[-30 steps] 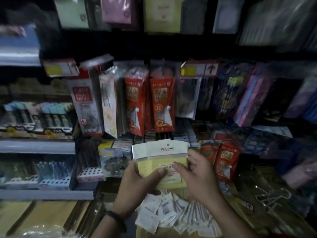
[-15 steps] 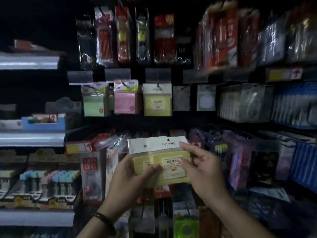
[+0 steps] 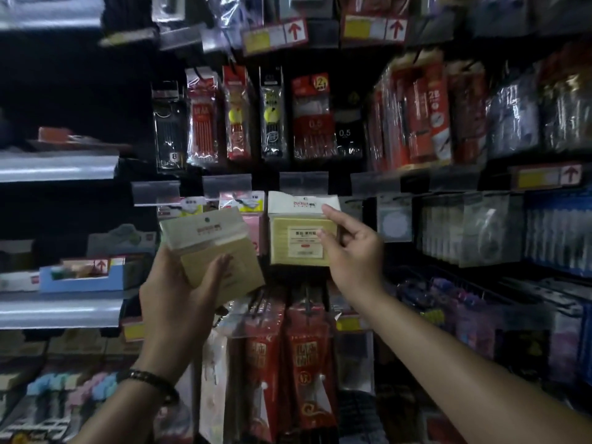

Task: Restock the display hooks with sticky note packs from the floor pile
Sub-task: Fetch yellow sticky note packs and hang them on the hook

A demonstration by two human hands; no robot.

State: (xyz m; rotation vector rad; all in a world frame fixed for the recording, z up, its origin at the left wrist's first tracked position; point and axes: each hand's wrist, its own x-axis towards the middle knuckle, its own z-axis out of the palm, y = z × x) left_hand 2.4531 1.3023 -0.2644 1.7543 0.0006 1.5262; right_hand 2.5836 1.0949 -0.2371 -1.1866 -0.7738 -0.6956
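Yellow pack (image 3: 298,248) upright, long axis vertical, right hand (image 3: 352,254) pinching its right edge | left hand (image 3: 179,293) grips tilted spare pack (image 3: 208,238) just left | right hand nearer.

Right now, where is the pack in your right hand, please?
Head view, centre: the yellow pack is at the hook row, right of the pink pack, in the right hand.

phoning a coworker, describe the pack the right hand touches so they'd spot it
Find the hook row below the hanging pen packs. The yellow sticky note pack sits right of the pink pack, pinched by the right hand. Unlike its pink neighbour, it is yellow with a white header.
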